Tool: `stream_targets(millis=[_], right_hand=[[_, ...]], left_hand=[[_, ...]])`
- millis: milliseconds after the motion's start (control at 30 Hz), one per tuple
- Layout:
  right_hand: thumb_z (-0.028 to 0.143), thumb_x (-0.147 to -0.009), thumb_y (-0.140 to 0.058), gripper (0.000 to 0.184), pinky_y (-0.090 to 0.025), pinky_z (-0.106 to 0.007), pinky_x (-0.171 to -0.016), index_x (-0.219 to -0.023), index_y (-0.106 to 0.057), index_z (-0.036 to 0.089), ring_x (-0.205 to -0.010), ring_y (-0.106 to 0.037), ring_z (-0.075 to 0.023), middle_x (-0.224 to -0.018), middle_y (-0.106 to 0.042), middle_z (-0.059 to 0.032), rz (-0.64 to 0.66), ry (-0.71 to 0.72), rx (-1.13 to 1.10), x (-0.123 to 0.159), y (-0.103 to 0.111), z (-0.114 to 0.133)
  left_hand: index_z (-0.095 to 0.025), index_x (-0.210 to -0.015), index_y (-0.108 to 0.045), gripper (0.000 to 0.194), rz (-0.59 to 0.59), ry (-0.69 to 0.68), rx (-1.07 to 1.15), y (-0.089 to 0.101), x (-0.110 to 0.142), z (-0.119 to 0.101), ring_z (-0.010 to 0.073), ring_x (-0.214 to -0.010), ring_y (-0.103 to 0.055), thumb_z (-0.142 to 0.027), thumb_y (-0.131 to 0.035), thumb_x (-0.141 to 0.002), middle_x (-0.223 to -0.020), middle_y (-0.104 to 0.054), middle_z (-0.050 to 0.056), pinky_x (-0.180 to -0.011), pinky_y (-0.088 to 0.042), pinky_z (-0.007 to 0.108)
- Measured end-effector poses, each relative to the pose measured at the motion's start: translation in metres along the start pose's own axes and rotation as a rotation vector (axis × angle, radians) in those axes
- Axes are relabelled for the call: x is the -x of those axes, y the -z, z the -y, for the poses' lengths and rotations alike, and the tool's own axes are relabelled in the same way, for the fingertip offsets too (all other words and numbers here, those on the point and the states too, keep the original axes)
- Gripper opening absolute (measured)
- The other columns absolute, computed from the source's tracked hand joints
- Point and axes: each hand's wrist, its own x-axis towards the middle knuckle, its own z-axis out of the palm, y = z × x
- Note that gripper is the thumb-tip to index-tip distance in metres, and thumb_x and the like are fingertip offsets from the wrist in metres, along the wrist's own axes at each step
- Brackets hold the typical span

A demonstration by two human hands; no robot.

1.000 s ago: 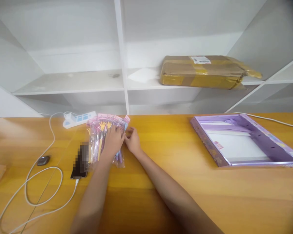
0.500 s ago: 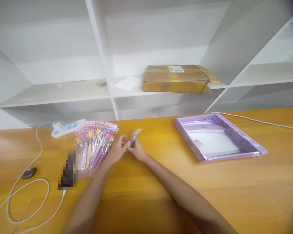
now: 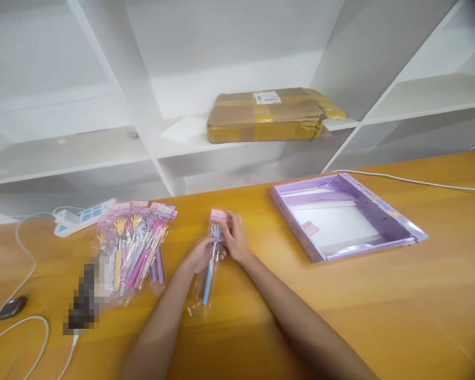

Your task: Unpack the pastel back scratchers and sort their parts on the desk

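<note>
A blue back scratcher (image 3: 208, 279) with a hand-shaped head lies in a clear plastic sleeve with a pink header. My left hand (image 3: 201, 255) is closed around it below the head, thumb across the front. On the other side, my right hand (image 3: 235, 236) grips the sleeve's upper edge near the pink header; some of its fingertips are hidden behind the packet. To the left lies a pile of packed back scratchers (image 3: 136, 253) in yellow, purple and pink. At the right, a shallow purple box (image 3: 309, 248) holds a purple back scratcher and a small pink card.
A white power strip (image 3: 85, 216) sits behind the pile. A pixelated dark object (image 3: 83, 306) with a cable is at its lower left, near a black mouse (image 3: 12, 307). A taped cardboard parcel (image 3: 269, 119) rests on the white shelf; another cable (image 3: 411, 182) runs at right.
The blue back scratcher now shows at full length, upright towards me, where the hands covered most of it before. Both hands have moved apart slightly. The whole view has shifted.
</note>
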Motion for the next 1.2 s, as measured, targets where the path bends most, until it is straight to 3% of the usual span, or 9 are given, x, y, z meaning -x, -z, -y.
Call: stream_targets(millis=[100,200,267,367,500,667,900,1067,1200], right_hand=[[0.061,-0.101,-0.064,0.058,-0.056,-0.035,-0.066,-0.145,-0.056,0.025,-0.069,-0.058,-0.018,-0.096,-0.062,-0.003,0.09,-0.166,-0.148,-0.009,0.003,-0.003],[0.065,-0.098,-0.067,0.054,-0.044,-0.028,-0.05,-0.135,-0.058,0.026,-0.055,-0.05,-0.0133,-0.082,-0.063,0.0021,0.221,-0.306,-0.37,-0.015,0.009,-0.004],[0.064,-0.094,-0.074,0.049,-0.045,-0.027,-0.054,-0.12,-0.063,0.024,-0.06,-0.052,-0.0129,-0.084,-0.064,0.0016,0.212,-0.298,-0.409,-0.018,0.013,-0.005],[0.061,-0.093,-0.078,0.042,-0.045,-0.026,-0.058,-0.108,-0.064,0.024,-0.064,-0.053,-0.0128,-0.082,-0.064,0.0023,0.239,-0.275,-0.403,-0.018,0.015,-0.004],[0.057,-0.092,-0.08,0.043,-0.046,-0.026,-0.056,-0.112,-0.058,0.026,-0.065,-0.057,-0.0132,-0.091,-0.068,0.0009,0.263,-0.266,-0.43,-0.016,0.013,-0.002],[0.056,-0.092,-0.079,0.05,-0.05,-0.026,-0.056,-0.124,-0.055,0.026,-0.071,-0.065,-0.0153,-0.103,-0.073,-0.0031,0.267,-0.303,-0.409,-0.018,0.013,0.001],[0.057,-0.092,-0.079,0.042,-0.051,-0.027,-0.061,-0.112,-0.063,0.024,-0.07,-0.063,-0.0153,-0.091,-0.074,-0.0011,0.342,-0.291,-0.379,-0.017,0.016,0.005],[0.065,-0.089,-0.08,0.046,-0.045,-0.026,-0.054,-0.097,-0.065,0.022,-0.06,-0.057,-0.0137,-0.074,-0.068,0.0012,0.297,-0.319,-0.373,-0.017,0.013,0.004],[0.073,-0.089,-0.075,0.052,-0.044,-0.027,-0.049,-0.086,-0.061,0.023,-0.054,-0.053,-0.0134,-0.067,-0.064,0.0021,0.24,-0.325,-0.352,-0.02,0.014,0.005]], left_hand=[[-0.01,-0.096,-0.074,0.02,0.073,0.028,-0.017,0.007,-0.002,0.001,0.021,-0.071,-0.075,-0.027,-0.079,-0.088,-0.091,-0.077,0.013,-0.069,-0.063,0.032],[-0.01,-0.107,-0.075,0.038,0.185,0.096,-0.03,0.011,-0.006,0.0,0.026,-0.08,-0.079,-0.046,-0.079,-0.095,-0.098,-0.079,0.015,-0.079,-0.066,0.039],[-0.013,-0.111,-0.073,0.044,0.188,0.068,-0.004,0.011,-0.007,-0.002,0.0274,-0.082,-0.081,-0.054,-0.078,-0.096,-0.098,-0.079,0.013,-0.082,-0.067,0.042],[-0.017,-0.117,-0.069,0.045,0.097,-0.05,0.018,0.008,-0.008,0.0,0.0264,-0.081,-0.081,-0.054,-0.082,-0.094,-0.093,-0.078,0.008,-0.079,-0.068,0.04],[-0.017,-0.115,-0.068,0.05,0.021,-0.095,-0.047,0.004,-0.008,0.004,0.0253,-0.078,-0.08,-0.055,-0.088,-0.088,-0.09,-0.078,0.007,-0.075,-0.068,0.038],[-0.016,-0.111,-0.066,0.055,0.032,-0.043,-0.078,0.004,-0.005,0.002,0.0253,-0.071,-0.08,-0.055,-0.092,-0.082,-0.085,-0.077,0.006,-0.071,-0.067,0.039],[-0.021,-0.133,-0.059,0.064,0.001,-0.071,-0.107,0.0,-0.002,0.0,0.0243,-0.073,-0.081,-0.052,-0.09,-0.086,-0.104,-0.077,0.006,-0.068,-0.068,0.039],[-0.019,-0.136,-0.061,0.063,0.037,-0.104,-0.19,0.0,-0.002,0.002,0.0265,-0.071,-0.081,-0.044,-0.089,-0.086,-0.096,-0.077,0.005,-0.068,-0.067,0.04],[-0.019,-0.137,-0.062,0.061,0.058,-0.097,-0.222,0.005,-0.002,0.004,0.0278,-0.075,-0.081,-0.043,-0.086,-0.087,-0.104,-0.079,0.01,-0.072,-0.068,0.042]])
